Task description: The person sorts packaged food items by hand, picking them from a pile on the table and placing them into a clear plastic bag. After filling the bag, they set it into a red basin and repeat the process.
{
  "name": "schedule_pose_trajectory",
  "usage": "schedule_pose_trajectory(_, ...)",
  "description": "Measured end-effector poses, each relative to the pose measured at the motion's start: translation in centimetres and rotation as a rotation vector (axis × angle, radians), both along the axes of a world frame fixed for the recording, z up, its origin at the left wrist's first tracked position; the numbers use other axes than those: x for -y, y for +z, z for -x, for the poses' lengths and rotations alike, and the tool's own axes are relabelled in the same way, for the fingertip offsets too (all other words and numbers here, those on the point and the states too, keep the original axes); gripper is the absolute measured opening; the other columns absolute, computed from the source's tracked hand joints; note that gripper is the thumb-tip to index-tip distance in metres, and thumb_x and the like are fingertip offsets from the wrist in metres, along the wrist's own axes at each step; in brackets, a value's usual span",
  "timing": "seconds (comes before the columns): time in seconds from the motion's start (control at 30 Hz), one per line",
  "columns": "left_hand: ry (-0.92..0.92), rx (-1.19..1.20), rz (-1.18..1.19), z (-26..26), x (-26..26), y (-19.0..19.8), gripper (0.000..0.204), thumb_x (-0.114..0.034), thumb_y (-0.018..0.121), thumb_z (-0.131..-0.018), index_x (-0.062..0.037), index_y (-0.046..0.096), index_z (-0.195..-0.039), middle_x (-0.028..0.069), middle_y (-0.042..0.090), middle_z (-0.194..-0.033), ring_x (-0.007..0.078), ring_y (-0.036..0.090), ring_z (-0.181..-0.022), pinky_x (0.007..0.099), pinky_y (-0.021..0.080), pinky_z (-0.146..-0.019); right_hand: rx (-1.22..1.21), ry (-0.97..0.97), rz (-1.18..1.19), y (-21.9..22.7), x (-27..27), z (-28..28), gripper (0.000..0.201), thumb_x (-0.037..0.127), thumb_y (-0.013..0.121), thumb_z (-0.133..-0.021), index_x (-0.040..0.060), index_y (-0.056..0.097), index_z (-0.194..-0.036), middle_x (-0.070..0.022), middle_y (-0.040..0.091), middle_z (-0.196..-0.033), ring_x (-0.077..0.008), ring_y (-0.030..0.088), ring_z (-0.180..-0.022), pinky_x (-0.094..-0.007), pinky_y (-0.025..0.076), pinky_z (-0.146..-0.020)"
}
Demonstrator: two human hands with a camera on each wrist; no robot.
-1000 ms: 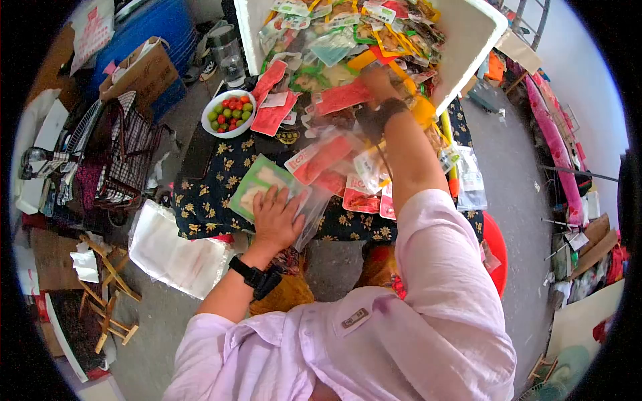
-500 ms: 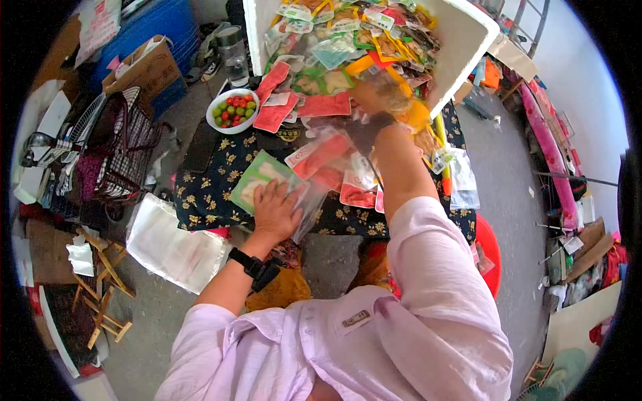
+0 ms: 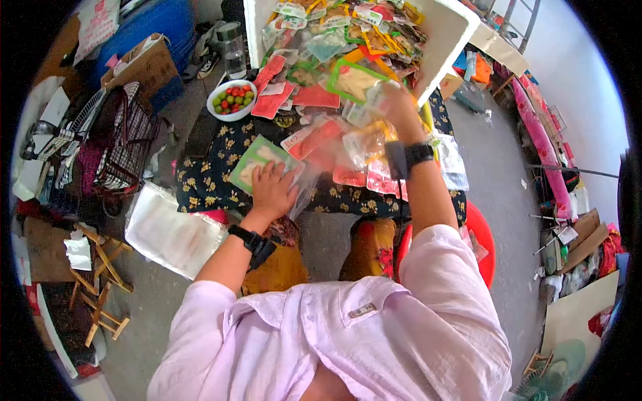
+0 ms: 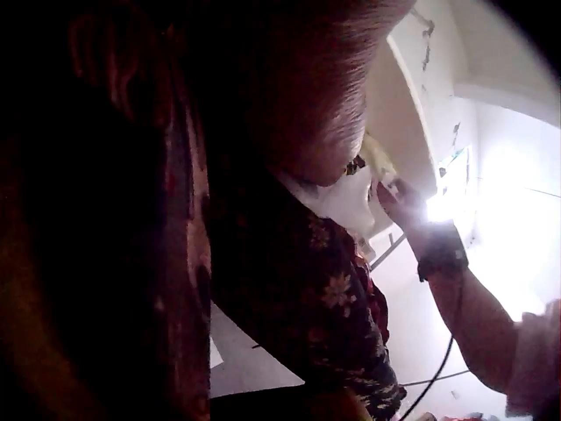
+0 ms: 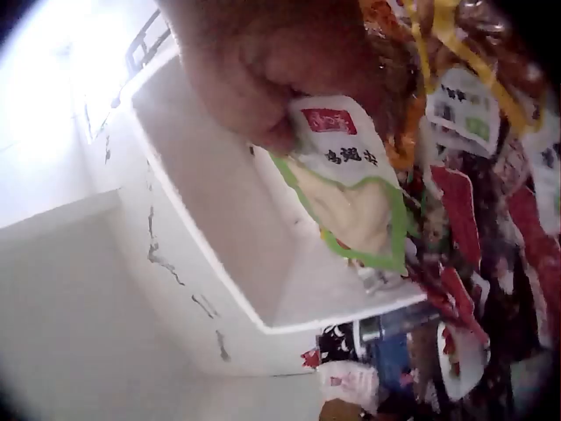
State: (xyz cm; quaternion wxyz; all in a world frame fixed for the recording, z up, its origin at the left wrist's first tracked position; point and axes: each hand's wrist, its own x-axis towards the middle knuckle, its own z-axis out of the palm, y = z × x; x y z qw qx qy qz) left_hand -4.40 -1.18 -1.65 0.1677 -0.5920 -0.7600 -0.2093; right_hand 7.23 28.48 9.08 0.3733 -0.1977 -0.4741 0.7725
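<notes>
In the head view the left hand (image 3: 273, 192) lies with spread fingers on a green-edged packet (image 3: 257, 162) and a clear bag (image 3: 307, 190) at the table's near edge. The right hand (image 3: 397, 109) pinches another green-edged packet (image 3: 360, 81) by one end, over the front of the white foam box (image 3: 452, 41). The right wrist view shows that hand (image 5: 280, 70) with thumb and fingers on the white labelled end of the packet (image 5: 355, 206), pale food inside. Red packets (image 3: 317, 95) lie between the box and the left hand.
A white bowl of red and green fruit (image 3: 231, 115) and a glass jar (image 3: 233, 59) stand left of the box. A stack of clear bags (image 3: 175, 230) is at the lower left, a red basin (image 3: 481, 235) at the right. More packets fill the box.
The right hand has come back from among the packets, holding a green-edged one, and has moved right. The left hand has stayed on its packet.
</notes>
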Motion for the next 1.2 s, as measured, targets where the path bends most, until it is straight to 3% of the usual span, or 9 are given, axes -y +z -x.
schedule_pose_trajectory(0.1, 0.01, -0.005, 0.019, 0.1, -0.1, -0.2, 0.036, -0.029, 0.052, -0.069, -0.0147, 0.053, -0.102, 0.0116, 0.047, -0.105, 0.0302, 0.037, -0.104, 0.0454, 0.021, -0.088, 0.076, -0.212, -0.96, -1.9, 3.9, -3.2, 0.017, 0.004, 0.049, -0.077, 0.0001, 0.046, -0.093, -0.0101, 0.055, -0.084, -0.0218, 0.057, -0.069, -0.036, 0.05, -0.059)
schedule_pose_trajectory(0.17, 0.019, -0.004, 0.052, 0.3, 0.0, -0.8, 0.035, -0.029, 0.052, -0.069, -0.0158, 0.054, -0.101, 0.0113, 0.047, -0.106, 0.0293, 0.037, -0.105, 0.045, 0.021, -0.088, 0.24, -0.31, -1.146, -0.4, 8.8, -5.2, 0.017, 0.006, 0.049, -0.077, 0.001, 0.045, -0.094, -0.0096, 0.055, -0.084, -0.0213, 0.057, -0.07, -0.0359, 0.05, -0.06)
schedule_pose_trajectory(0.23, 0.022, 0.025, 0.111, 0.4, -0.1, -0.3, 0.036, -0.03, 0.052, -0.069, -0.0135, 0.054, -0.102, 0.0123, 0.048, -0.106, 0.0285, 0.04, -0.103, 0.0435, 0.024, -0.087, 0.242, -0.245, -0.817, -1.0, 10.9, -6.3, 0.018, 0.006, 0.049, -0.078, 0.0018, 0.045, -0.094, -0.0091, 0.055, -0.085, -0.0208, 0.057, -0.071, -0.036, 0.05, -0.061)
schedule_pose_trajectory(0.3, 0.044, 0.161, 0.163, 0.8, -0.2, 0.8, 0.038, -0.03, 0.053, -0.07, -0.0103, 0.052, -0.103, 0.0133, 0.047, -0.107, 0.0285, 0.041, -0.102, 0.041, 0.027, -0.087, 0.076, -0.02, 0.025, -2.6, 11.9, -7.1, 0.019, 0.006, 0.049, -0.077, 0.0024, 0.045, -0.096, -0.0087, 0.055, -0.086, -0.0202, 0.057, -0.071, -0.0362, 0.05, -0.062)
schedule_pose_trajectory(0.47, -0.132, 0.418, -0.114, -1.5, 1.6, 6.1, 0.041, -0.026, 0.056, -0.07, -0.0042, 0.049, -0.103, 0.0156, 0.049, -0.106, 0.029, 0.045, -0.098, 0.0349, 0.035, -0.084, 0.389, 0.145, -0.307, -3.7, 17.5, -10.6, 0.019, 0.009, 0.051, -0.075, 0.0049, 0.05, -0.094, -0.0041, 0.053, -0.076, -0.0129, 0.053, -0.065, -0.0255, 0.045, -0.054)
schedule_pose_trajectory(0.77, -0.393, 0.831, 0.57, -10.4, 3.6, 4.8, 0.036, -0.02, 0.057, -0.068, -0.0026, 0.049, -0.098, 0.0116, 0.056, -0.089, 0.0225, 0.055, -0.078, 0.0312, 0.043, -0.069, 0.774, 0.444, -0.38, -3.7, 23.0, -13.2, 0.019, 0.014, 0.052, -0.076, 0.0054, 0.05, -0.094, 0.0013, 0.049, -0.072, -0.0064, 0.045, -0.059, -0.0201, 0.037, -0.05)
schedule_pose_trajectory(0.87, -0.223, 0.986, 0.332, -10.9, 4.1, 3.8, 0.023, -0.013, 0.053, -0.072, -0.0031, 0.05, -0.093, 0.0083, 0.057, -0.087, 0.0167, 0.055, -0.077, 0.0293, 0.044, -0.067, 0.383, 0.286, -0.137, -6.0, 22.3, -14.5, 0.025, 0.014, 0.052, -0.077, 0.0043, 0.047, -0.1, -0.0026, 0.052, -0.083, -0.0097, 0.05, -0.072, -0.0228, 0.041, -0.059)
schedule_pose_trajectory(1.0, -0.228, 1.833, -0.275, -10.9, 3.0, 2.3, 0.017, -0.006, 0.046, -0.079, -0.004, 0.048, -0.095, 0.006, 0.055, -0.09, 0.0155, 0.054, -0.078, 0.0309, 0.045, -0.072, 0.238, 0.271, 0.122, -8.3, 22.9, -16.6, 0.032, 0.011, 0.051, -0.078, 0.0045, 0.041, -0.108, -0.0067, 0.05, -0.101, -0.0167, 0.051, -0.089, -0.0306, 0.044, -0.07)
schedule_pose_trajectory(1.2, -0.271, 2.087, -0.474, -12.2, 2.3, 0.3, 0.019, -0.015, 0.043, -0.08, -0.0022, 0.049, -0.093, 0.0062, 0.053, -0.084, 0.0135, 0.053, -0.071, 0.0265, 0.044, -0.065, 0.102, 0.183, 0.34, -10.1, 27.0, -14.4, 0.024, 0.01, 0.05, -0.079, 0.0057, 0.045, -0.102, -0.0057, 0.053, -0.091, -0.0166, 0.054, -0.078, -0.028, 0.047, -0.062)
